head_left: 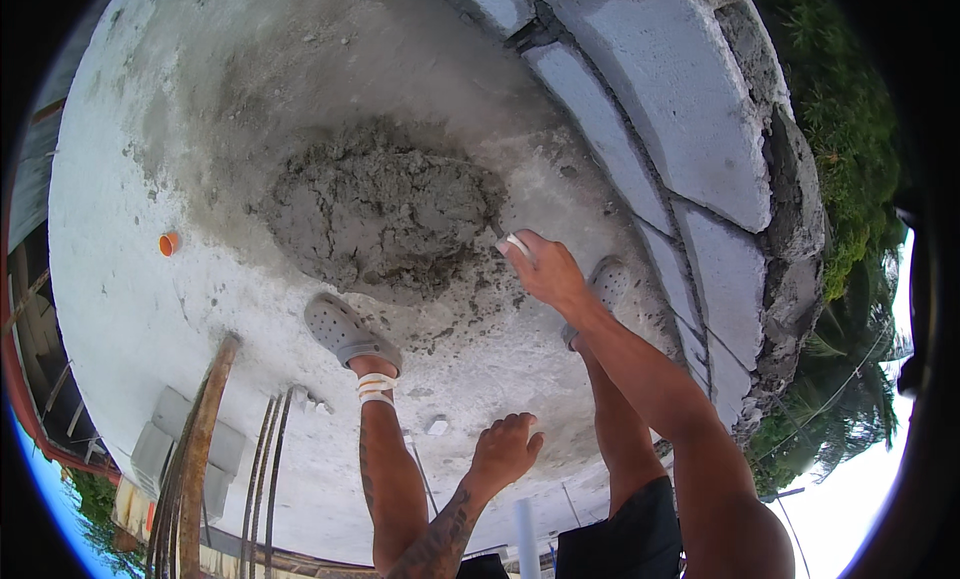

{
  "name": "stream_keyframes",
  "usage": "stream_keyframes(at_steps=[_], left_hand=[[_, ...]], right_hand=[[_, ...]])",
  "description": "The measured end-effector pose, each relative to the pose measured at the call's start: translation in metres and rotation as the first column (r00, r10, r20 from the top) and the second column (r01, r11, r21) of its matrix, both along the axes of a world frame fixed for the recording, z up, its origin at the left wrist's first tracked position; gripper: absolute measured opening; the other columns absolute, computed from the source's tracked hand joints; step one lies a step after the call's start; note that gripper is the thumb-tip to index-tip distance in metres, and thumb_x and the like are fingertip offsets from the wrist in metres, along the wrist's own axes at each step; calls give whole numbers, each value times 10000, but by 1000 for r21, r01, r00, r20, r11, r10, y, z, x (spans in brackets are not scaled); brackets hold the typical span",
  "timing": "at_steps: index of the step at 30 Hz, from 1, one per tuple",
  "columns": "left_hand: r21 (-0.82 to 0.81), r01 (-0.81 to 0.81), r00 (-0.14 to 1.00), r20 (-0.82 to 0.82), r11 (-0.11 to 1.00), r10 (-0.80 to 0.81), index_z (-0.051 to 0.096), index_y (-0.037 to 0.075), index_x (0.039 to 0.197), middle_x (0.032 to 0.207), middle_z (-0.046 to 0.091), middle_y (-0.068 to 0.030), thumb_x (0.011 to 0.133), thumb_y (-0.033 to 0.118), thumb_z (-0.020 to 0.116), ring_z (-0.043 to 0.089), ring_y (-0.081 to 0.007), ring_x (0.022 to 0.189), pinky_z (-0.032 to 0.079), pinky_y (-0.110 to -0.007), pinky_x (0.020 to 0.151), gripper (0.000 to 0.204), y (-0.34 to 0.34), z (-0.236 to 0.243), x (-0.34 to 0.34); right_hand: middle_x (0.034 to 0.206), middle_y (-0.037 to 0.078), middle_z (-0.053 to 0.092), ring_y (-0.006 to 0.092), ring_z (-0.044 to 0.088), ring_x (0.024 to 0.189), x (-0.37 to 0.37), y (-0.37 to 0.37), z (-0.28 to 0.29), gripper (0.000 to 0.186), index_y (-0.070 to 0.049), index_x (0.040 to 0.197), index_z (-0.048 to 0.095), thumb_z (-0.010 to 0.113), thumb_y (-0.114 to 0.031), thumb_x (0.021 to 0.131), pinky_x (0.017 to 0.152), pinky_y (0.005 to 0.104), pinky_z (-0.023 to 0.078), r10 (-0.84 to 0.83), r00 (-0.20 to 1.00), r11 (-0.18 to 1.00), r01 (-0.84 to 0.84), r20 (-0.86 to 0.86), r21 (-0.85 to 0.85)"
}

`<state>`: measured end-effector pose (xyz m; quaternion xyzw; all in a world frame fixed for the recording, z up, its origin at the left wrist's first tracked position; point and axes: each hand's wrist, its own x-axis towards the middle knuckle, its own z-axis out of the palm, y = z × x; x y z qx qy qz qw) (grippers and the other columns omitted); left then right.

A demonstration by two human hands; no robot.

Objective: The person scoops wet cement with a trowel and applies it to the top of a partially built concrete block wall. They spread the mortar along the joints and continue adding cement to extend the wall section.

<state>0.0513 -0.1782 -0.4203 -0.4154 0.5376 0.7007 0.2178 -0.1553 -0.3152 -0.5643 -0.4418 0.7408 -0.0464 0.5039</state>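
Black shorts (622,531) and grey perforated clogs (342,327) are worn.

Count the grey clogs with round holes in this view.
2. One is on the person's left foot, by the lower edge of the rough grey mortar mound; the other is on the right foot, partly hidden behind the right arm.

Cracked grey mortar heap (385,214), white-handled tool (518,245) alongside

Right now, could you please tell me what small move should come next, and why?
I'd probably ease the right hand leftward to the grey mortar, since it grips a pale object near the mortar's right edge, while the left hand looks empty.
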Motion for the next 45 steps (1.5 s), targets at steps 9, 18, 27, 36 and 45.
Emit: stream_keyframes(at_steps=[9, 18, 27, 36, 45], left_hand=[[41, -93, 996, -5, 995, 93, 602, 51, 1189, 1174, 656, -168, 964, 318, 578, 616, -367, 1116, 486, -483, 954, 350, 10, -14, 3], [85, -154, 988, -16, 984, 155, 622, 47, 1175, 1159, 668, -185, 950, 295, 596, 630, -367, 1097, 497, -464, 940, 336, -14, -4, 9], [167, -12, 997, -77, 986, 26, 592, 31, 1212, 1176, 649, -193, 965, 310, 593, 615, -365, 1122, 484, -448, 962, 372, 3, 5, 6], [125, -39, 999, -15, 991, 41, 587, 40, 1235, 1216, 653, -177, 965, 342, 584, 625, -341, 1132, 486, -433, 965, 406, 6, -23, 8], [116, 0, 1000, 11, 993, -2, 603, 64, 1232, 1214, 673, -155, 936, 403, 624, 664, -306, 1085, 509, -396, 920, 450, 9, -42, 6]], right_hand=[[889, 238, 693, 427, 665, 817, 95, -15, -28, 297, -30, 1091, 666, 593, -296, 983, 749, 474, 513, -431, 901, 893, 417, -52, -169], [905, 292, 683, 483, 661, 905, 5, 29, 34, 395, -11, 1064, 646, 568, -388, 976, 797, 530, 528, -182, 945, 981, 194, -273, 18], [999, 300, 667, 476, 640, 968, 21, -14, -107, 616, 34, 1092, 653, 449, -541, 1004, 869, 493, 501, -86, 994, 980, 96, -62, 176], [789, 255, 621, 394, 613, 751, 1, -59, 14, 541, 26, 968, 636, 497, -495, 1005, 723, 475, 472, 5, 991, 999, -11, 132, 43], [649, 105, 569, 223, 570, 610, -109, 14, 261, 424, -16, 869, 610, 541, -411, 1008, 608, 371, 460, -154, 975, 968, 117, 160, 220]])
